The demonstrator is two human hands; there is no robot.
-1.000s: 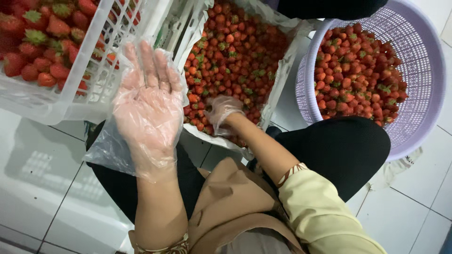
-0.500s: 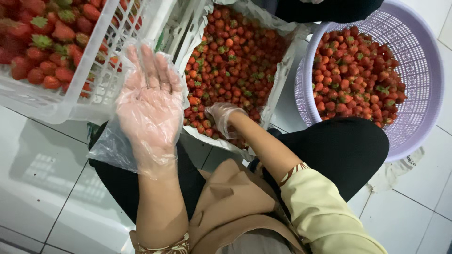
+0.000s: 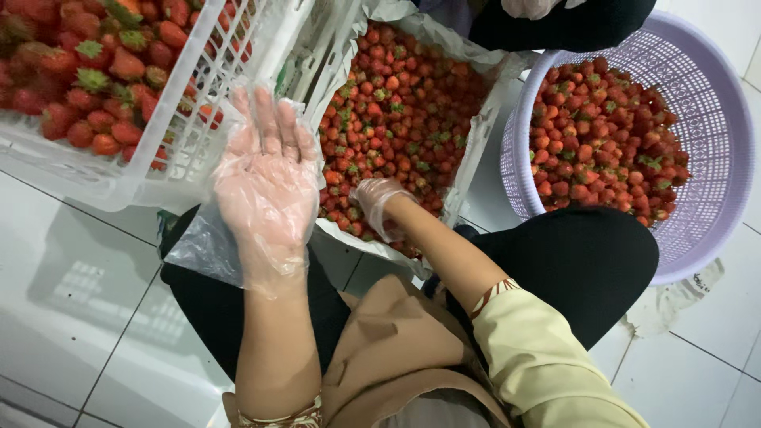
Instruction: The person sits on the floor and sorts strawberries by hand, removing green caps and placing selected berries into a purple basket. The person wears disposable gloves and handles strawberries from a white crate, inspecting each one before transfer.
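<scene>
While the left hand (image 3: 268, 186) is hovering palm-up with its fingers spread wide and holding nothing, the right hand (image 3: 379, 208) is reaching down into the near corner of the middle crate (image 3: 476, 135), its fingers curling in among the strawberries (image 3: 396, 119) — whether they are closing on a berry I cannot tell, since the glove and the fruit are hiding the tips. Both hands are wearing thin clear plastic gloves, and the left glove (image 3: 202, 246) is hanging loose and baggy off the wrist. The small red strawberries are lying heaped in the plastic-lined crate just ahead of the knees, with more filling a white slatted crate (image 3: 151, 170) at the left and a round lilac basket (image 3: 713, 143) at the right, all sitting on the white tiled floor (image 3: 71, 301). These berries are likely handling as light, soft and easily bruised — probably slick under the plastic — so a gentle pinch around the firmer shoulders near the green cap seems the safest hold.
</scene>
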